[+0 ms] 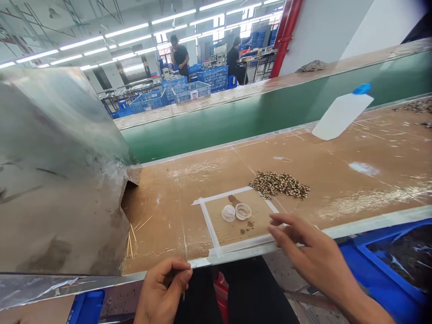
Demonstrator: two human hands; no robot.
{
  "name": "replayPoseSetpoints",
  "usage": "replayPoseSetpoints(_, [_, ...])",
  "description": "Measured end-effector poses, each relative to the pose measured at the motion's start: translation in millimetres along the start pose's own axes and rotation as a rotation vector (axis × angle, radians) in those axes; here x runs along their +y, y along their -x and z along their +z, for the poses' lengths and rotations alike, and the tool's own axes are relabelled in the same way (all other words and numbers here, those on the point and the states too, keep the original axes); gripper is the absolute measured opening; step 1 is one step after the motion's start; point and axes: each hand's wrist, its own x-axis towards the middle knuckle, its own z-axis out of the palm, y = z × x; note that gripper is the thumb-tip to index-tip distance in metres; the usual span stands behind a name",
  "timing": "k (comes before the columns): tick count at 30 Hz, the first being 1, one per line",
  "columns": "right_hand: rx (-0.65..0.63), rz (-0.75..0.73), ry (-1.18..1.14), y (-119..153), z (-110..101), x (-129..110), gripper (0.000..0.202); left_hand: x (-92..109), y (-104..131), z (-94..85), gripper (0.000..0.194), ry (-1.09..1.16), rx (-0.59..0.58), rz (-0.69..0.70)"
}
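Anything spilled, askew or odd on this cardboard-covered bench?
Yes. A loose heap of small dark parts lies just outside the taped square, a few crumbs sit inside it, and thin sticks are scattered at the left edge.

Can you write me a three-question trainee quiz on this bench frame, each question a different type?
1. True or false: the right hand rests at the front edge of the taped square, fingers spread.
2. Multiple choice: the white bottle with the blue cap is (A) standing upright in the taped square, (B) tilted over, far right by the green conveyor belt, (C) inside the blue bin.
3. Fill in: the two small round clear pieces lie inside the ____ square.

Key: 1 true. 2 B. 3 taped. Note: the left hand pinches something thin at the bench edge; what it is cannot be told.
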Motion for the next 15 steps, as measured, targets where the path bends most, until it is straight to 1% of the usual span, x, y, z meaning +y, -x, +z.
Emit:
replayPoseSetpoints(2, [-0.023,-0.064,-0.052,-4,14,-14,0.032,1,2,4.5,0.051,0.073,-0.050,-0.029])
replayPoseSetpoints(5, [-0.024,-0.133,-0.083,-16,25,-21,0.027,-1,6,8.4,0.050,0.169,-0.113,-0.032])
replayPoseSetpoints(7, [-0.015,-0.161,-0.086,-23,27,-21,0.027,-3,8,10.7,0.050,0.233,-0.117,-0.052])
replayPoseSetpoints(10, [-0.015,-0.187,-0.080,-27,28,-22,0.025,-6,10,14.9,0.054,0.284,-0.086,-0.083])
replayPoseSetpoints(12, [-0.021,-0.196,-0.071,-30,28,-24,0.023,-8,11,17.7,0.057,0.273,-0.070,-0.068])
replayPoseSetpoints(15, [-0.034,-0.196,-0.056,-34,29,-26,0.022,-4,11,21.0,0.053,0.213,-0.083,-0.030])
